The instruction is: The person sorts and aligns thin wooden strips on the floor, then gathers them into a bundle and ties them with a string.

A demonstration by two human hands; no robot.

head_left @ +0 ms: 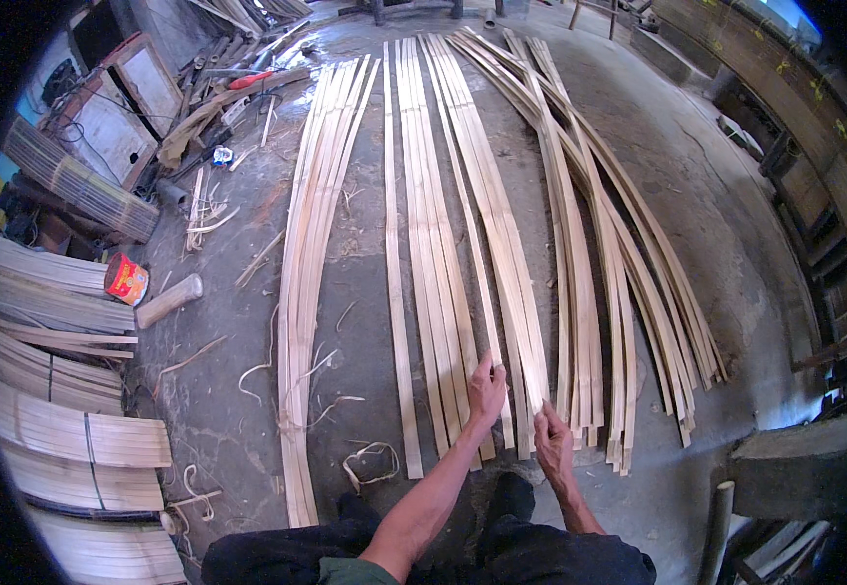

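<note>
Left hand [487, 392]: thumb and fingers pinching a single bamboo slat [488, 312] a little above its near end; forearm reaches in from lower edge, green sleeve [355, 572] at the elbow side.
Right hand [554, 445]: fingers curled in at the near end of the slat group [515, 292], on its right edge; contact looks likely, can't tell if pinched or just resting.
Pinched slat position: lies lengthwise away from the person, between the middle slat group [433, 244] and the group at the right hand; near end pokes out below the left hand.
Middle of floor: another lone slat [392, 244] left of the middle group, apart from it.
Far-left bunch: slats overlapping [301, 322], narrowing toward the person.
Right pile: long slats [584, 322] crossing near their far ends, fanned out at the near ends.
Floor: grey concrete [357, 292], curled shavings [373, 463] near the person's feet.
Left edge: slat bundles [82, 439] stacked in a row, dark ties round some; red tub [128, 280] and short wooden cylinder [170, 300] just beside each other.
Upper left: rolled slatted mat [82, 175], tilted.
Person: dark trousers [287, 556], knees bent.
</note>
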